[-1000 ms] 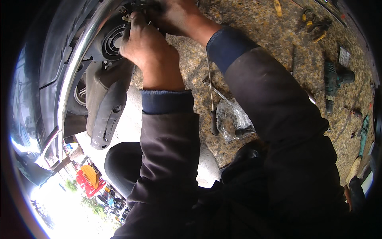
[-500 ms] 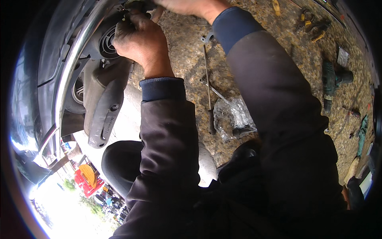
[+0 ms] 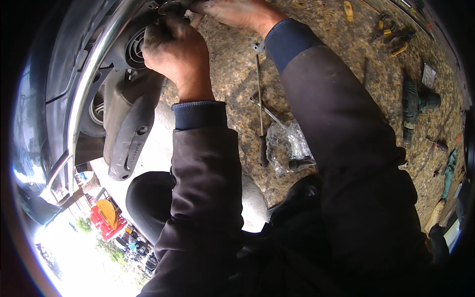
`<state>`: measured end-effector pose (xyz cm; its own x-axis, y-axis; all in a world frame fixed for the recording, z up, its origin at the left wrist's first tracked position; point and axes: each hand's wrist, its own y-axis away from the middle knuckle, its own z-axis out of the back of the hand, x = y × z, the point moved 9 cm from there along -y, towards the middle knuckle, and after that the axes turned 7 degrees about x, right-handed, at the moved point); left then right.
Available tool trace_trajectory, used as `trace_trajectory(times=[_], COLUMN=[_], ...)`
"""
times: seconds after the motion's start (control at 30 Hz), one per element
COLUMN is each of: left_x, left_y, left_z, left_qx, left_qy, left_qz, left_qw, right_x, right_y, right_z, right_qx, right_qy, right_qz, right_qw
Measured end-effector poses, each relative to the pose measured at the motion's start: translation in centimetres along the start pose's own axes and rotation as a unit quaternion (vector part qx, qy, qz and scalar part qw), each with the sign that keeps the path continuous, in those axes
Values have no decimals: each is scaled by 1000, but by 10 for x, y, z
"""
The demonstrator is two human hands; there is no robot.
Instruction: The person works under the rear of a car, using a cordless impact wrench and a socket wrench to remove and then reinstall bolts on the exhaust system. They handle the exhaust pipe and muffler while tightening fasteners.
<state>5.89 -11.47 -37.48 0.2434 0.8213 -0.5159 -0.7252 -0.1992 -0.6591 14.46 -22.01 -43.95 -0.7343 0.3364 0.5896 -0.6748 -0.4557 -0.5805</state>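
Against the side of a motor scooter, my left hand [image 3: 177, 55] is closed, its blackened fingers curled at a dark rounded part [image 3: 171, 8] near the top edge of the picture. What it grips is hidden behind the fingers. My right hand [image 3: 236, 13] reaches in beside it from the right, with fingers bent and closed near the same part. Its fingertips are dark and partly cut off by the top edge, so I cannot make out what they hold. Below my left hand are the scooter's ringed round cover [image 3: 135, 48] and its grey exhaust muffler [image 3: 129, 128].
A chrome rail [image 3: 85, 99] curves along the scooter's body. On the speckled floor lie a long screwdriver [image 3: 262, 148], a metal wrench [image 3: 267, 111], a crumpled clear plastic bag [image 3: 284, 143], a green power drill [image 3: 409, 106] and yellow-handled pliers [image 3: 381, 27].
My right hand has come a little lower into view, its fingers closer to my left hand. The left hand stays closed in nearly the same place.
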Motion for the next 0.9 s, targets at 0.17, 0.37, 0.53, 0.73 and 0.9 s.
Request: trace_trajectory(times=[0.17,0.37,0.53,0.73,0.9], left_x=[13,-6,-3,-16,-28], left_y=[-6,2,-3,-6,-5], left_z=[-6,-5,-5,0,-4], left_qx=[-33,38,26,-7,-41], left_qy=[315,-109,-87,-176,-86], left_qz=[29,-53,-51,-114,-96], left_qw=[948,992,995,978,991], right_x=[-21,-18,-28,11,-11], right_y=[4,3,7,0,7], right_z=[1,-1,-1,0,7], right_qx=[-11,-35,-40,-43,-87], right_qy=[-221,-332,-263,73,-237], right_qz=[-126,-80,-130,74,-1], right_qw=[967,939,955,994,968])
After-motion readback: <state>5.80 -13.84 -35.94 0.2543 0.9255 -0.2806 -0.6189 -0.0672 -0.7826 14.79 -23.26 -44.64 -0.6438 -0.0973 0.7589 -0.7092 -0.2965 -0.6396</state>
